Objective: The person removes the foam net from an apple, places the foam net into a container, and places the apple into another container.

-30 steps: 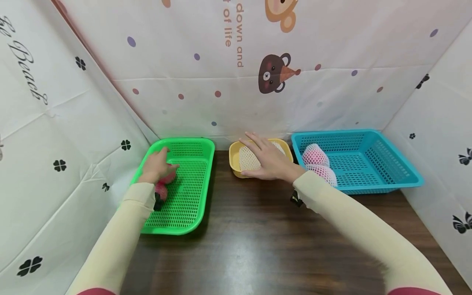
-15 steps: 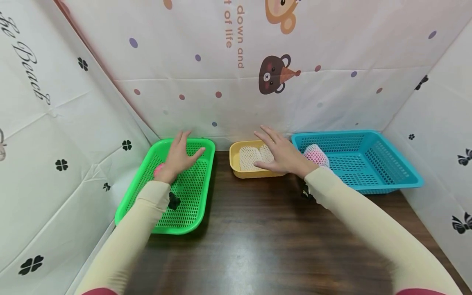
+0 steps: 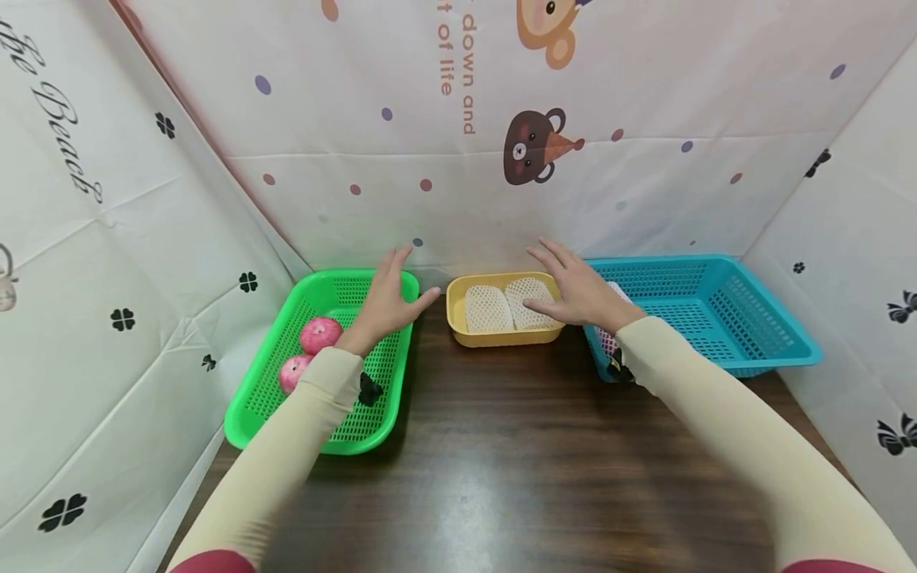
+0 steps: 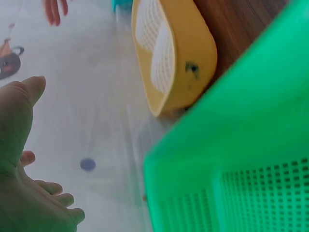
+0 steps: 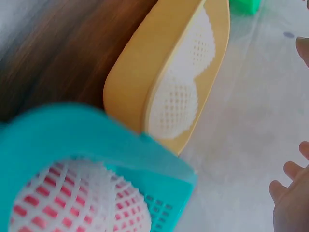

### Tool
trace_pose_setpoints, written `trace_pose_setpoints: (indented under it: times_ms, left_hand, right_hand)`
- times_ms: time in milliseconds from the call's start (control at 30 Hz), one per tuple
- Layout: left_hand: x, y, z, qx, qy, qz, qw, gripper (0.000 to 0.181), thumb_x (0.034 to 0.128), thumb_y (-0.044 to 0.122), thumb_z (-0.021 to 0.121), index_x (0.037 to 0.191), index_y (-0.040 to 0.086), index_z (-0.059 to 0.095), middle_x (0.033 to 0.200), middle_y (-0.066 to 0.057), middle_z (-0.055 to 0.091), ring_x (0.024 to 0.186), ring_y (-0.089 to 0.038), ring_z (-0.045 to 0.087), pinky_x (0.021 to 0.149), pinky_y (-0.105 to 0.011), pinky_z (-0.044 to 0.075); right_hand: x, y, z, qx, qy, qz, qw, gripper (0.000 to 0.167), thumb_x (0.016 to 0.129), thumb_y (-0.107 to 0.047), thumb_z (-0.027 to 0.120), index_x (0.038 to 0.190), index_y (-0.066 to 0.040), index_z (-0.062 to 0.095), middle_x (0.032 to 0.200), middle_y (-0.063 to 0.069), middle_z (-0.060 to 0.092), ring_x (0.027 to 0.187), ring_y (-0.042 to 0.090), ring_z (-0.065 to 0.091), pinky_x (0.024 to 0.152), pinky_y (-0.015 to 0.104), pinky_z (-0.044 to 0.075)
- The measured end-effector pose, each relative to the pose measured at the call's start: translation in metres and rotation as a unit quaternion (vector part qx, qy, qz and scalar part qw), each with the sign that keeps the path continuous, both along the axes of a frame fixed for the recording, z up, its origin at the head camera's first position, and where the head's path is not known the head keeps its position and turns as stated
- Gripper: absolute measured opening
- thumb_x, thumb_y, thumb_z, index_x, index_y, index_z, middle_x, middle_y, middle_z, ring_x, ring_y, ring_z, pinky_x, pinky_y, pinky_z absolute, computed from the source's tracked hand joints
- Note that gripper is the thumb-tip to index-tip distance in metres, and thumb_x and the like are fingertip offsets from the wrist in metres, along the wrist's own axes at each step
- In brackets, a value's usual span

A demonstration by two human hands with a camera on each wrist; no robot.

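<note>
My left hand (image 3: 383, 310) hovers over the right side of the green basket (image 3: 351, 444), fingers spread and holding nothing. Two pink round fruits (image 3: 320, 335) lie in that basket, left of my wrist. Between my hands is a small yellow tray (image 3: 505, 340) with two white foam fruit nets (image 3: 489, 309) flat inside. My right hand (image 3: 582, 293), also spread and holding nothing, is above the gap between that tray and the blue basket (image 3: 673, 310). In the right wrist view, a pink fruit in a white net (image 5: 84, 198) lies in the blue basket, largely hidden by my arm in the head view.
A dark wooden table (image 3: 473, 461) carries the baskets and tray in one row. Behind them hangs a printed white cloth (image 3: 344, 119), and similar cloth walls stand at left and right. The basket rims rise beside the low tray.
My left hand has risen out of the green basket and moved right, uncovering the two pink fruits. My right hand has moved right, off the yellow tray, so both nets show.
</note>
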State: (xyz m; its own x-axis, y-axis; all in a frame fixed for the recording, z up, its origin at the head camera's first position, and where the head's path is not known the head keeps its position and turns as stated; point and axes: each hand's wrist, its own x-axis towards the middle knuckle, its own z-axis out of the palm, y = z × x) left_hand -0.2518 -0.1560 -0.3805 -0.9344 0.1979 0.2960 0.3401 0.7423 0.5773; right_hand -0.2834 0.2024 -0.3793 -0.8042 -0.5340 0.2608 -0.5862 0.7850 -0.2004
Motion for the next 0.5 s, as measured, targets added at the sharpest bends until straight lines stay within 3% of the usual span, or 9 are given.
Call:
trace_pose_setpoints:
  times_ms: [267,500]
  left_hand:
    - [0.007,0.031,0.001,0.004,0.002,-0.035,0.9994,0.092,0.0948,0.049,0.070,0.164,0.017,0.019,0.170,-0.017,0.012,0.156,-0.036,0.015,0.119,-0.062,0.024]
    - [0.010,0.051,0.000,0.001,0.001,-0.048,0.9989,0.091,0.0950,0.048,0.069,0.164,0.015,0.020,0.170,-0.016,0.013,0.157,-0.032,0.012,0.121,-0.058,0.023]
  right_hand:
    - [-0.006,0.025,0.001,0.005,-0.030,-0.029,0.9991,0.073,0.097,-0.045,0.068,0.158,-0.016,0.040,0.166,0.017,0.026,0.149,0.042,0.028,0.112,0.068,0.032]
    - [-0.009,0.042,0.003,0.007,-0.075,-0.064,0.9951,0.059,0.100,-0.039,0.065,0.151,-0.014,0.047,0.161,0.019,0.034,0.143,0.043,0.037,0.107,0.068,0.038]
